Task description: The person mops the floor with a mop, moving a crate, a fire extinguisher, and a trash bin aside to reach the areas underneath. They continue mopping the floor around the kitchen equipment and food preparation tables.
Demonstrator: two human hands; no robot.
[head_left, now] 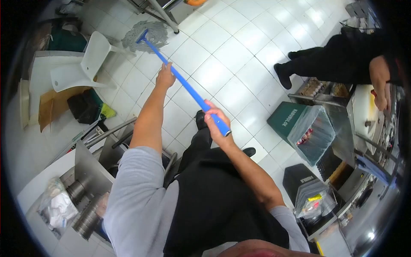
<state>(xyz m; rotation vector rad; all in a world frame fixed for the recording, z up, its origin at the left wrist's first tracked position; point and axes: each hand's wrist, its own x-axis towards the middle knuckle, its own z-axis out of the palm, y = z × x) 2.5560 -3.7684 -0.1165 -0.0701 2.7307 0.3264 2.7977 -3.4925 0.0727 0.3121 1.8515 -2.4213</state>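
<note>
I hold a mop by its long blue handle (188, 89). My left hand (165, 77) is closed around the handle partway down. My right hand (218, 119) grips it near its upper end, close to my body. At the far end, a blue clamp (142, 36) joins the grey strings of the mop head (156, 38), which lie spread flat on the white tiled floor (237, 55).
A white plastic chair (87, 64) stands left of the mop, and a metal table leg (165, 17) is just beyond it. Lined green (284, 118) and black (297, 180) bins stand to the right. A person in dark clothes (334, 60) works at the counter.
</note>
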